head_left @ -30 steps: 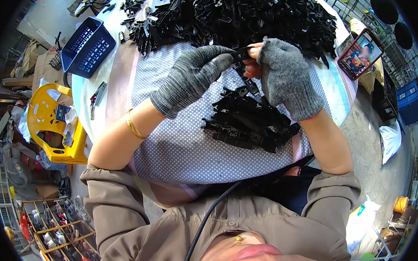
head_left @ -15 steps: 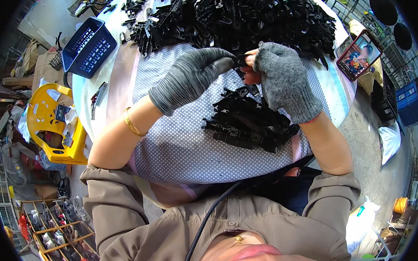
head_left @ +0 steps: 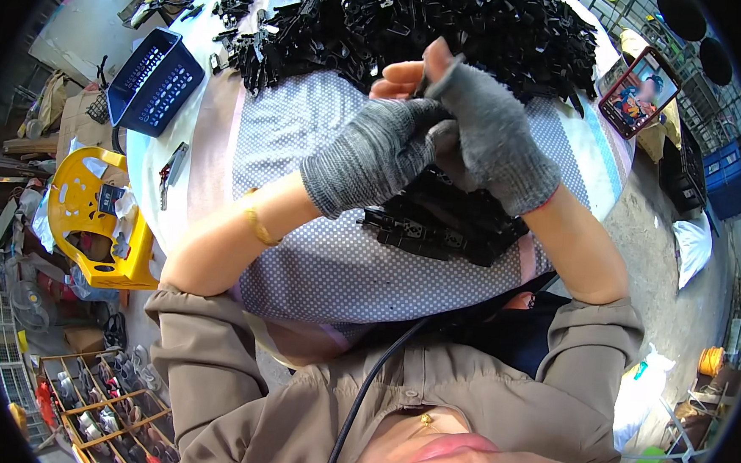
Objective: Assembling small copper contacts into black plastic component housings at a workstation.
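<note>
My left hand [head_left: 371, 155], in a striped grey knit glove, is closed against the palm side of my right hand. What its curled fingers hold is hidden. My right hand [head_left: 500, 125] wears a grey glove that leaves the fingertips bare. One of its fingers points up, and the others reach left around a dark sliver I cannot name. Just below the hands, partly covered by them, lies a small heap of black plastic parts [head_left: 438, 231]. Beyond them spreads a large pile of similar black plastic pieces [head_left: 451, 28].
The round table has a dotted cloth [head_left: 283, 141]. A blue basket [head_left: 161, 83] and a small cutter-like tool [head_left: 173, 164] are on the left; a phone [head_left: 639, 93] stands at the right edge. A yellow plastic chair [head_left: 136, 251] is beside the table.
Both hands have come together, the left moving right and nearer to me. The right hand has turned, its fingers now reaching up and left. The black piece between the fingertips is now mostly hidden.
</note>
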Motion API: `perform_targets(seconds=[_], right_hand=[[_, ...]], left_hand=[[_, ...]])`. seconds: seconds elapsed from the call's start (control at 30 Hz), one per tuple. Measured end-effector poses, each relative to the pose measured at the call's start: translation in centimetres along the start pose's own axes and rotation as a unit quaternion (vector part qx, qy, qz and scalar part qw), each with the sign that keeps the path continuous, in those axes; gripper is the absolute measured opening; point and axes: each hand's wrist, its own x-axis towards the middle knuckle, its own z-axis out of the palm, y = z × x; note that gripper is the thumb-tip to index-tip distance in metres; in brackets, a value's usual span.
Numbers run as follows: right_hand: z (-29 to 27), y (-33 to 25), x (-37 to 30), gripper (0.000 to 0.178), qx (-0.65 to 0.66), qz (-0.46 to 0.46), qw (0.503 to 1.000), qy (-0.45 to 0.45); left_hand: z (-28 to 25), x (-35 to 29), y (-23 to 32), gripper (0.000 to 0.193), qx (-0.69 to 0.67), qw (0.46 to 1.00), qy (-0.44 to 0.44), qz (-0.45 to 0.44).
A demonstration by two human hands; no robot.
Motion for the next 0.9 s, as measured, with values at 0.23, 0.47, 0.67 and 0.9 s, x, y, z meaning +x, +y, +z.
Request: perform_targets(seconds=[0.23, 0.47, 0.67, 0.9], right_hand=[[-2.3, 0.8, 1.1, 0.045, 0.142, -0.107, 0.979, 0.103], [-4.3, 2.9, 1.2, 0.012, -0.239, 0.015, 0.969, 0.053], [-2.1, 3.0, 0.4, 0.020, -0.484, 0.006, 0.875, -0.018], [-0.7, 1.6, 0.3, 0.025, -0.532, -0.052, 0.845, 0.028]], left_hand=[[-0.6, 1.6, 1.0, 0.024, 0.074, 0.994, -0.038, 0.077], [0.0, 0.3, 1.1, 0.027, 0.217, 0.965, -0.119, 0.090], [-1.4, -1.6, 1.5, 0.031, 0.080, 0.982, -0.168, 0.032], [-4.8, 1.8, -5.5, 0.017, 0.112, 0.988, 0.096, 0.055]])
